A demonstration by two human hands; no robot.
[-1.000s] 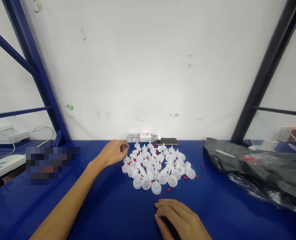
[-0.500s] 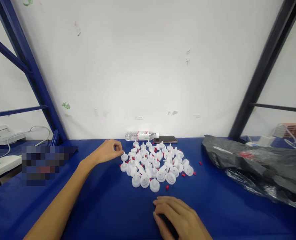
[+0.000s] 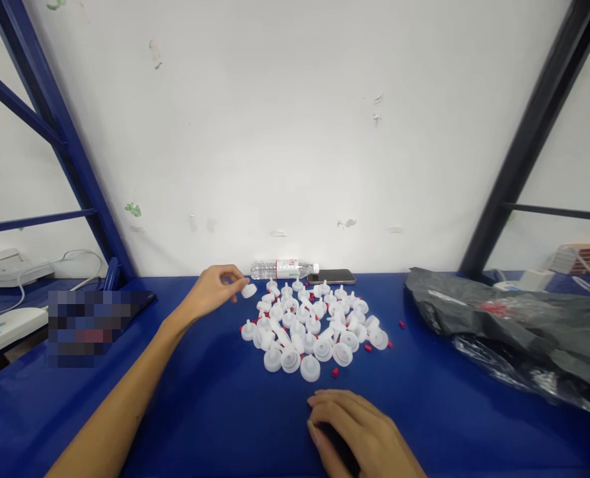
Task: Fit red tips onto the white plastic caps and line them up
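Observation:
My left hand [image 3: 218,291] pinches a white plastic nozzle cap [image 3: 249,291] between thumb and fingertips, above the left edge of a heap. That heap [image 3: 319,318] is made of many like caps, translucent white with a round base and a thin spout. Some stand spout up, others lie tipped over. Small red caps [image 3: 335,372] lie among and around them. My right hand [image 3: 357,431] rests on the blue table near the front, palm down and loosely curved, thumb apart from the fingers. It appears to hold nothing, though its underside is hidden.
Behind the heap lie a clear water bottle [image 3: 287,269] on its side and a dark phone [image 3: 332,276], near the wall. On the right a grey plastic bag [image 3: 504,318] covers part of the blue table [image 3: 215,418]. A white power strip [image 3: 10,332] sits at far left.
My left hand has taken hold of a cap at the heap's left edge and lifted it up and away from the table, tilting it. My right hand has stayed put.

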